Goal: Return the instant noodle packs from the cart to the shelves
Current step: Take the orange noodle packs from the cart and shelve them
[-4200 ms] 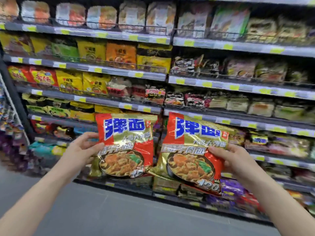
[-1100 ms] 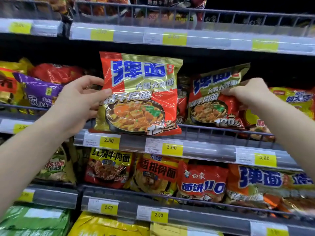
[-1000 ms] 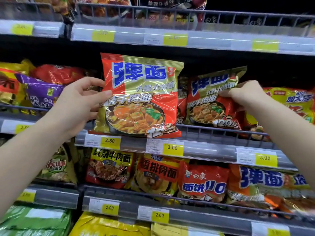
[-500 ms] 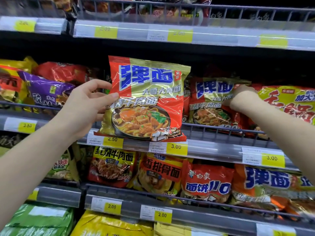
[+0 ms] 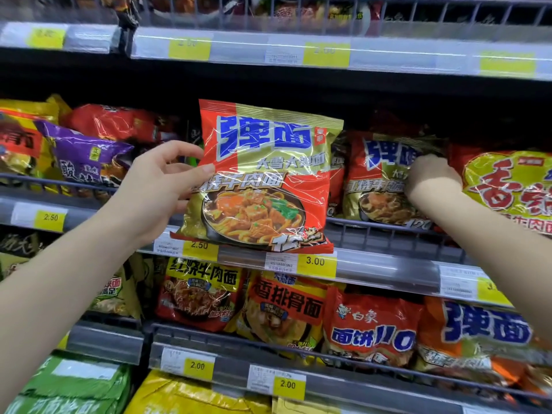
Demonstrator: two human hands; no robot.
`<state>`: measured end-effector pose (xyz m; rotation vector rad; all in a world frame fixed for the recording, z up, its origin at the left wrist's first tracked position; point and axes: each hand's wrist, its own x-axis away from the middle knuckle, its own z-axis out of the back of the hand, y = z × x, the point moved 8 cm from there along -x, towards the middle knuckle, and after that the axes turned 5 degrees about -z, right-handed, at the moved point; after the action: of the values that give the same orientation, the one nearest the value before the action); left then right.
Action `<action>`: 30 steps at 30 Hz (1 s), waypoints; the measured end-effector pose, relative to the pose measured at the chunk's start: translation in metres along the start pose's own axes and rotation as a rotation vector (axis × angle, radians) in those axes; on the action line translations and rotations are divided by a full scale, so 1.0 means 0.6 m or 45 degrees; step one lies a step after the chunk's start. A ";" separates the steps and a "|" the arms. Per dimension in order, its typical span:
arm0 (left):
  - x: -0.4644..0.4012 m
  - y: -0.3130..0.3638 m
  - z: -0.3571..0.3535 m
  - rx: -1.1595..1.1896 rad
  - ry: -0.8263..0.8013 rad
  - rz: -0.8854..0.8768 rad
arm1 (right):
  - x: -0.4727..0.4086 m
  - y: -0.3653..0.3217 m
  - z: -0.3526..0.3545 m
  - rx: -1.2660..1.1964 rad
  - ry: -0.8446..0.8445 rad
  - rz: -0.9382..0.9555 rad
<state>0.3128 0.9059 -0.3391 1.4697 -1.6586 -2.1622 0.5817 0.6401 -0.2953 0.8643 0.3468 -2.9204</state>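
On the far left of the middle shelf, a purple pack and a red pack lie behind the wire rail. Next comes the person's left hand: thumb on the front face, fingers curled behind the left edge, grasping a red-and-gold noodle pack. This pack is held upright in front of the shelf, its bottom edge level with the price strip, above the yellow 2.50 tag and the 3.00 tag. To its right, a second noodle pack of the same design stands on the middle shelf behind the rail. The right hand reaches in over that pack's right side; its fingers are hidden behind the hand, so whether they grasp the pack cannot be told. Further right, touching the hand's far side, stands a yellow-and-red pack. The lower shelf carries more packs, among them a red one
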 end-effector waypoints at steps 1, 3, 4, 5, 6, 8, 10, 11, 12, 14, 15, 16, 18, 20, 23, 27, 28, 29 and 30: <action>0.000 -0.001 -0.001 0.003 -0.002 0.003 | 0.001 0.003 0.002 -0.008 -0.003 -0.010; -0.002 -0.002 -0.004 0.010 -0.011 0.009 | 0.008 0.004 0.010 -0.022 0.000 -0.015; -0.002 -0.001 -0.006 0.010 -0.015 0.009 | 0.013 0.003 0.016 -0.024 0.004 -0.014; -0.003 0.000 -0.008 0.009 -0.018 0.006 | 0.018 0.002 0.023 -0.017 0.009 -0.019; -0.004 0.001 -0.010 0.008 -0.020 0.002 | 0.023 0.001 0.031 0.006 0.028 -0.009; -0.006 0.004 -0.014 0.007 -0.019 -0.005 | 0.038 -0.012 0.053 0.082 0.110 0.069; -0.008 0.007 -0.017 0.011 -0.014 0.000 | 0.059 -0.030 0.087 0.038 0.288 0.213; -0.008 0.009 -0.019 0.015 -0.015 0.004 | 0.069 -0.038 0.101 -0.080 0.325 0.271; -0.009 0.010 -0.021 0.018 -0.018 0.008 | 0.078 -0.046 0.107 -0.249 0.276 0.308; -0.009 0.012 -0.027 0.015 -0.035 0.011 | 0.090 -0.065 0.097 -0.745 -0.020 0.341; -0.009 0.012 -0.029 0.007 -0.041 0.014 | 0.099 -0.078 0.083 -0.996 -0.246 0.336; -0.010 0.013 -0.031 -0.005 -0.044 0.018 | 0.111 -0.092 0.069 -1.186 -0.459 0.318; -0.012 0.015 -0.034 -0.025 -0.045 0.032 | 0.136 -0.112 0.049 -1.317 -0.747 0.321; -0.014 0.017 -0.036 -0.030 -0.045 0.038 | 0.155 -0.124 0.041 -1.322 -0.884 0.370; -0.014 0.022 -0.043 -0.050 -0.056 0.030 | 0.168 -0.132 0.040 -1.455 -0.993 0.356; -0.017 0.023 -0.033 -0.118 0.007 0.010 | 0.168 -0.129 0.039 -1.652 -1.071 0.206; -0.018 0.024 -0.033 -0.148 -0.010 -0.011 | 0.166 -0.128 0.038 -1.680 -1.089 0.176; -0.017 0.025 -0.036 -0.180 -0.051 -0.034 | 0.164 -0.126 0.037 -1.704 -1.104 0.134; -0.016 0.026 -0.041 -0.220 -0.102 -0.065 | 0.160 -0.123 0.034 -1.731 -1.110 0.089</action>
<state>0.3272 0.8867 -0.3206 1.4110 -1.4281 -2.3526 0.4804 0.7060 -0.3164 -0.5282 1.7053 -1.8782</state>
